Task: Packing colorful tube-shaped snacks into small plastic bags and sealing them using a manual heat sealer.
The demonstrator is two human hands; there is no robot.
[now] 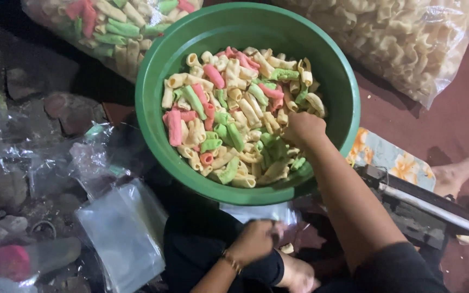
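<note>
I observe the right hand (303,129) reaching into a green plastic basin (158,135), its fingers (294,142) curled down into the heap of tube-shaped crackers (234,108) and closed on some of them; which pieces they grip I cannot tell, as the knuckles cover them. The crackers are cream, pink and green, and fill the basin's lower half, piled against the near wall. The basin sits directly ahead of the person, just above the lap.

The left hand (255,241) is low in the view, near the lap, wearing a thin bracelet (232,262) at the wrist. Its fingers are clenched on the mouth of a small clear plastic bag (256,211), which lies between that hand and the basin's near rim. The hand is blurred, so I cannot confirm the exact grip.

To the left I note a stack of empty clear bags (120,233) lying flat, with crumpled plastic about it. Behind the basin, upper left, lies a large bag of the same mixed crackers (109,27); upper right, a large bag of pale crackers (397,38). At right, a bar-shaped sealing device (424,203) rests on the floor beside a floral cloth (392,160), with a bare foot (462,171) just beyond it.
</note>
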